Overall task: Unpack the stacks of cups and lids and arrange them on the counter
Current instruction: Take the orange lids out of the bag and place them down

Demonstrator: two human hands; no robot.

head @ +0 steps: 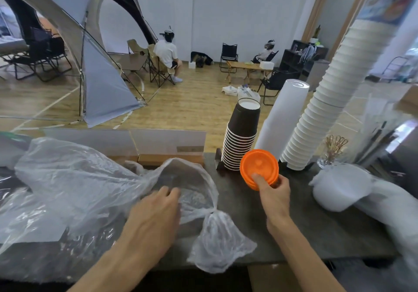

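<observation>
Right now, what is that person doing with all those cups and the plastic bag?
The person is unpacking cups and lids onto a dark counter. The right hand holds a small stack of orange lids, the thumb pressing on top. The left hand rests on the empty plastic bag. Behind the lids stand a stack of dark cups, a white sleeve of cups and a tall leaning stack of white cups.

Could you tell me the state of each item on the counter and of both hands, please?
Orange lids: stacked, gripped by the right hand.
Left hand: pressing on the plastic bag.
Plastic bag: opened, crumpled.
Black cups: stacked upside down.
White cups: tall leaning stack.
White lids: stacked, sleeved.
</observation>
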